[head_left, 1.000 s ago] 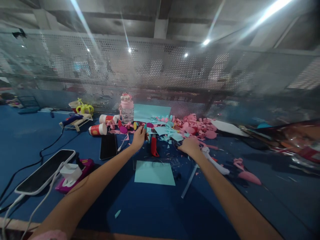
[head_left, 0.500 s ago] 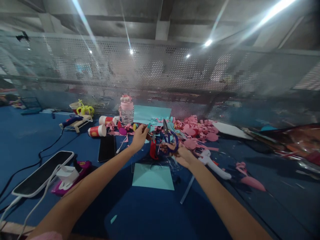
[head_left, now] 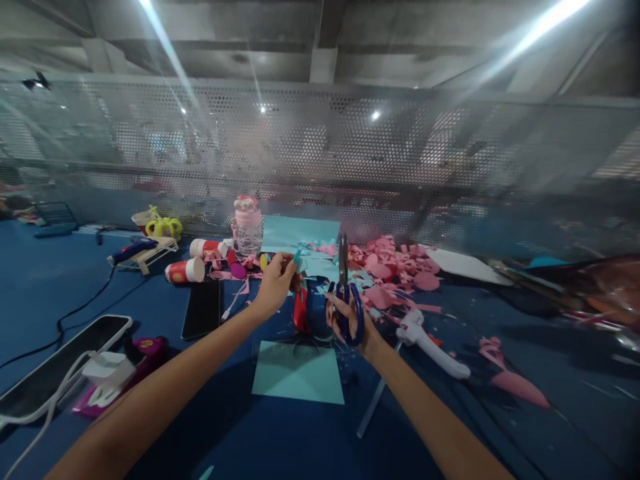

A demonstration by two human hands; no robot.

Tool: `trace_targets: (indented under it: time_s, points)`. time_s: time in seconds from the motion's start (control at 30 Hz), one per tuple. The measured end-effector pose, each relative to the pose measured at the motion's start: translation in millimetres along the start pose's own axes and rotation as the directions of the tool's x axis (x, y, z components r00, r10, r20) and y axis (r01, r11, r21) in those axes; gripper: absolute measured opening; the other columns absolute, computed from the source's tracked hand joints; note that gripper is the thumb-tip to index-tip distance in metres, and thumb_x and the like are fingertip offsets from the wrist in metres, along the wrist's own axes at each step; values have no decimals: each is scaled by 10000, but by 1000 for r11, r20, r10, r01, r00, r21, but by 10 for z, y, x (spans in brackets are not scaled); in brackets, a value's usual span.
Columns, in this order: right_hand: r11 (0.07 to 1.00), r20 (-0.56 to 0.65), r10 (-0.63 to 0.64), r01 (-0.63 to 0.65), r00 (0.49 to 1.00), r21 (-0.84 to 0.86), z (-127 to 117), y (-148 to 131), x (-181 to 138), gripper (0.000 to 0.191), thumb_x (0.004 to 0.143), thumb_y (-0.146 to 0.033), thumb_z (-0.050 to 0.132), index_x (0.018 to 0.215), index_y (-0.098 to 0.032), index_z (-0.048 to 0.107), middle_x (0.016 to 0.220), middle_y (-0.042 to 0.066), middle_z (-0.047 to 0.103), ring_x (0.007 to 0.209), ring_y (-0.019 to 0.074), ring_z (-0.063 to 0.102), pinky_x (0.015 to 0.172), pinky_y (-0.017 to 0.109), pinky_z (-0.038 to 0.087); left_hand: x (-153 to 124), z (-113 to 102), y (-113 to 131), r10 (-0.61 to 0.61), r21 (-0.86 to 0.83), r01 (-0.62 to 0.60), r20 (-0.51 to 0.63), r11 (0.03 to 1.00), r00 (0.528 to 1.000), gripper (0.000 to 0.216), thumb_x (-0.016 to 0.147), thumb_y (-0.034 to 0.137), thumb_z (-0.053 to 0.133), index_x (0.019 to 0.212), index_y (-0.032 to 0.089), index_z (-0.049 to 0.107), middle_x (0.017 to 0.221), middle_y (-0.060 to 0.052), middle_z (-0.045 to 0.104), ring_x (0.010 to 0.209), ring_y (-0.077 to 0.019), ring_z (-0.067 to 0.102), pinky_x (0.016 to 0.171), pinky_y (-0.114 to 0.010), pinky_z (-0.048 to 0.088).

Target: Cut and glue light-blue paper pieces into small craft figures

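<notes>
My right hand (head_left: 357, 323) is closed around the blue handles of a pair of scissors (head_left: 344, 287), whose blades point straight up. My left hand (head_left: 274, 283) is raised beside it and pinches a small teal paper piece (head_left: 297, 257) between its fingertips. Below both hands a teal paper sheet (head_left: 299, 372) lies flat on the blue table (head_left: 280, 440). A red-handled tool (head_left: 301, 310) lies just behind the hands.
Pink paper cut-outs (head_left: 395, 270) are heaped at the back right. A white glue gun (head_left: 433, 337) lies right of my right hand. A black phone (head_left: 203, 308), two red cups (head_left: 185, 270), a pink bottle (head_left: 247, 223) and a charging device (head_left: 55, 363) sit at the left. A perforated metal screen (head_left: 320, 153) stands behind.
My right hand has picked the scissors up off the table and turned them upright. My left hand has lifted with the small teal piece.
</notes>
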State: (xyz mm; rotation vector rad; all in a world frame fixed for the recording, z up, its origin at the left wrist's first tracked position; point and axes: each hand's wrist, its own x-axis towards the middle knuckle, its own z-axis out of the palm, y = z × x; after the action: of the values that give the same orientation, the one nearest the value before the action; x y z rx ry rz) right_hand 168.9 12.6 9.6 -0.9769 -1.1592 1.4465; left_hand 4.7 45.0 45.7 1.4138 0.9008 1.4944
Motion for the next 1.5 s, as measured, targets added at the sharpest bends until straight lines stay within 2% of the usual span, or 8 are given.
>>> trace_targets:
  time_s: [0.1, 0.27, 0.43, 0.77, 1.0, 1.27, 1.5]
  points:
    - [992, -33, -43, 39, 999, -123, 61, 51, -63, 435, 618, -590, 602, 704, -192, 451, 417, -76, 466, 247, 60, 376, 230, 172, 283, -46, 44, 25, 6, -37, -6, 1, 999, 1000, 219, 796, 370, 483, 858, 175, 406, 506, 79, 520, 345, -62, 486, 363, -165, 354]
    - [962, 94, -162, 178, 982, -208, 173, 96, -233, 603, 614, -745, 447, 831, -183, 466, 485, -70, 431, 352, 64, 415, 325, 184, 363, -125, 102, 61, 41, -102, -44, -37, 994, 998, 245, 798, 391, 486, 881, 182, 388, 546, 67, 544, 394, -75, 522, 407, -187, 416]
    - [935, 235, -189, 248, 953, -252, 206, 93, -290, 616, 616, -748, 448, 847, -177, 472, 544, -55, 425, 386, 51, 377, 344, 182, 351, -157, 116, 81, 66, -81, -69, -39, 994, 997, 265, 787, 395, 511, 886, 175, 401, 538, 63, 533, 392, -76, 520, 413, -197, 435]
    - [913, 219, -152, 222, 964, -342, 234, -22, -318, 584, 632, -752, 416, 808, -196, 416, 537, -65, 391, 396, 55, 358, 365, 192, 332, -164, 114, 36, 95, -31, -96, -24, 995, 995, 249, 796, 389, 503, 883, 182, 395, 531, 66, 517, 401, -75, 511, 414, -194, 435]
    - [883, 204, -133, 210, 970, -419, 217, -60, -308, 551, 723, -677, 397, 938, -176, 473, 560, -52, 427, 424, 69, 395, 398, 200, 367, -172, 105, 40, 102, -26, -103, -19, 994, 995, 270, 792, 403, 508, 893, 182, 390, 535, 64, 516, 408, -73, 512, 412, -186, 431]
    - [909, 219, -125, 200, 968, -366, 187, -85, -306, 602, 667, -714, 429, 946, -183, 477, 580, -43, 419, 451, 82, 387, 404, 213, 374, -166, 89, 20, 124, 22, -123, -25, 992, 992, 301, 805, 401, 490, 988, 184, 391, 569, 56, 525, 433, -71, 516, 434, -185, 435]
    - [898, 297, -196, 292, 935, -328, 201, -128, -341, 559, 668, -733, 394, 823, -205, 494, 665, 2, 472, 537, 108, 403, 484, 235, 371, -169, 81, 15, 150, 38, -149, -25, 988, 988, 298, 805, 394, 493, 990, 179, 403, 553, 58, 511, 423, -63, 494, 431, -176, 412]
